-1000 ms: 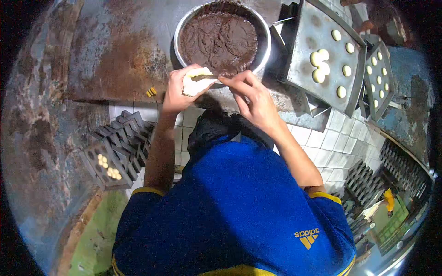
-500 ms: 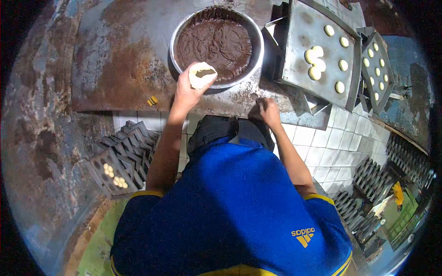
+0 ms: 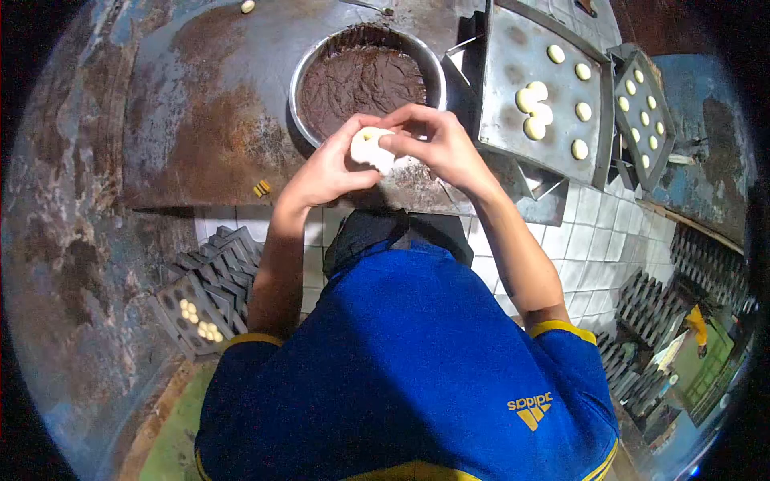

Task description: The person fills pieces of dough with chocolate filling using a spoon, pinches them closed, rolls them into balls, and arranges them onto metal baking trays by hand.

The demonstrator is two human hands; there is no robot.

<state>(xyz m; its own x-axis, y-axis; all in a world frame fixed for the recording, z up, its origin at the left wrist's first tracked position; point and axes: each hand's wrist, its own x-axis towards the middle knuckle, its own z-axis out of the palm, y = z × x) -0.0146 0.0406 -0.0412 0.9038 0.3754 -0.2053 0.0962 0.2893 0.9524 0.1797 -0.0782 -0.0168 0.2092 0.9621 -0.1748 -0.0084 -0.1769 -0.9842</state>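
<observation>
A pale piece of dough (image 3: 374,152) is held between both hands, just in front of a round metal bowl (image 3: 442,90). My left hand (image 3: 329,164) cups the dough from the left, its fingers curved round it. From the right, my right hand (image 3: 441,148) presses its thumb and fingertips on the dough's upper edge. Dark brown paste (image 3: 365,90) fills much of the bowl. Whether any paste is inside the dough cannot be made out now.
At right, a metal tray (image 3: 501,72) bears several pale dough balls, with another tray (image 3: 634,143) of balls beyond it. One ball (image 3: 248,6) lies at the table's far edge near a spoon-like utensil (image 3: 367,6). Stacked trays (image 3: 212,268) stand lower left.
My right hand has come up from the table's edge to the dough in my left hand. The dough's opening, wide with dark paste showing before, is now gathered in. The camera view has shifted slightly.
</observation>
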